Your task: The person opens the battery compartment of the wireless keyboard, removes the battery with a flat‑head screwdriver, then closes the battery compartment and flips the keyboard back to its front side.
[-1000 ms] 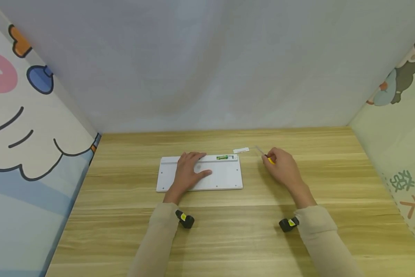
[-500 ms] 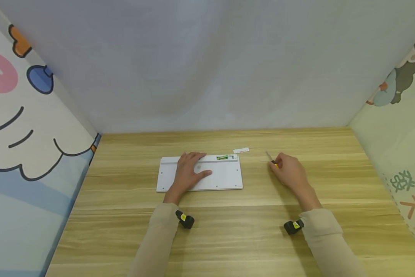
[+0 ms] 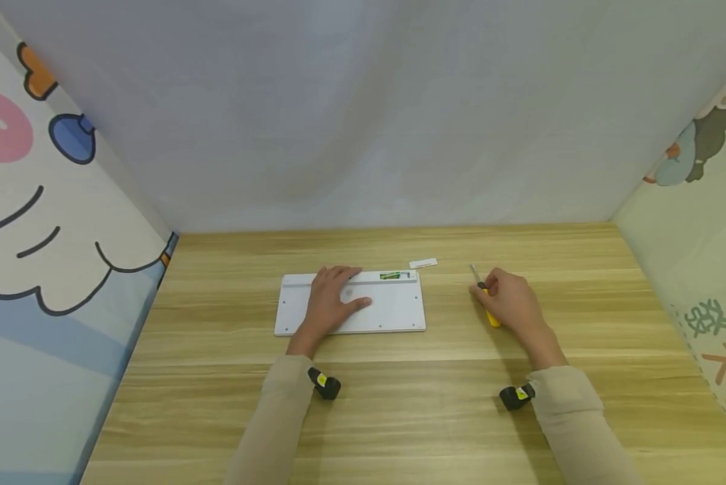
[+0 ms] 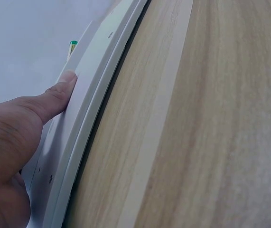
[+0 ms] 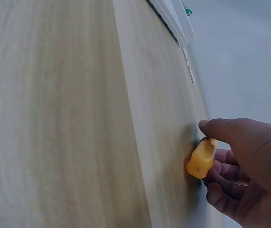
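A white keyboard [image 3: 393, 310] lies underside up on the table, its battery slot uncovered at the far right. A green battery [image 3: 390, 275] shows in that slot. My left hand [image 3: 326, 306] rests on the keyboard with thumb and fingers spread; in the left wrist view the thumb [image 4: 61, 92] lies along its surface. To the right, my right hand [image 3: 511, 300] holds a screwdriver [image 3: 492, 319] with a yellow handle, low at the table. In the right wrist view the yellow handle [image 5: 202, 159] sits between thumb and fingers.
A small white battery cover [image 3: 423, 263] lies beyond the keyboard's far right corner. The wooden table [image 3: 411, 417] ends at a grey back wall [image 3: 387, 121], with cartoon-printed panels at both sides.
My right hand has drawn right and toward me with the screwdriver, away from the battery cover. The screwdriver's handle now shows below the fingers. My left hand and the keyboard stay put.
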{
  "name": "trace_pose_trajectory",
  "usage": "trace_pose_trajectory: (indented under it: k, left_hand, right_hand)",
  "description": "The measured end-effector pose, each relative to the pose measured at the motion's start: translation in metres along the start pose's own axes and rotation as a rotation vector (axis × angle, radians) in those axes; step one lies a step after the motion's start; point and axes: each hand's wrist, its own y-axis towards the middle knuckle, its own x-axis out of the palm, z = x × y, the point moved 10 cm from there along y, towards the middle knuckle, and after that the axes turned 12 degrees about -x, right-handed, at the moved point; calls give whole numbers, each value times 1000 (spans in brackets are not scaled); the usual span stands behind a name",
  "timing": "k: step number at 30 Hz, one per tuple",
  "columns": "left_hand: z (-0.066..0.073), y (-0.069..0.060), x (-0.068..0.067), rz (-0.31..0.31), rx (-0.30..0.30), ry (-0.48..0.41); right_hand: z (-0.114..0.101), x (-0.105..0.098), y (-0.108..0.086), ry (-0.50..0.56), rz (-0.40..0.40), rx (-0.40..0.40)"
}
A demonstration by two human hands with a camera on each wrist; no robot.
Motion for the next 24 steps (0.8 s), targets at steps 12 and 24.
trace_pose_trajectory:
  k: [12, 24]
  left_hand:
    - [1, -1, 0, 2, 12, 0]
    - [2, -1, 0, -28, -13, -8]
  right_hand:
    - [-12, -15, 12, 16, 71, -28]
    - [-66, -12, 48, 53, 45, -148]
